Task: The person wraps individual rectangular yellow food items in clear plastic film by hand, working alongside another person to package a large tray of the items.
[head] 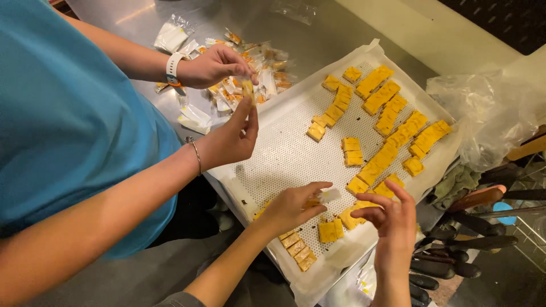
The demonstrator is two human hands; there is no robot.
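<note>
Left hand [290, 207]: over the near end of the tray [284, 150], grip pinched shut between thumb and fingertips on a small clear wrapper [329, 196], a yellow piece seemingly part-way inside; whether fully seated cannot be told. Right hand [392, 227]: just beside, grip open, fingers spread and curled, holding nothing, hovering above the nearest yellow square pieces [380, 149], which lie in loose rows across the perforated white liner. Row of browner pieces [298, 250] at the tray's near corner, close to the edge. Co-worker's hands, apart from these: one [227, 139] at the tray's left rim, the other [216, 65] above it with a white wristband, both pinching a packet; heap of filled packets [250, 79] behind on the steel table [142, 23]. Crumpled plastic bag [489, 108] off the tray's right side; dark-handled tools [455, 250] below it. Risks, as judged: soft piece likely to crumble or smear if pinched too hard while pushed into the wrapper; thin film likely to slip or split from a one-handed hold; near-corner pieces liable to be knocked off the tray by a wrist or sleeve; crowding of four hands over one tray liable to cause bumps and scattered rows.
</note>
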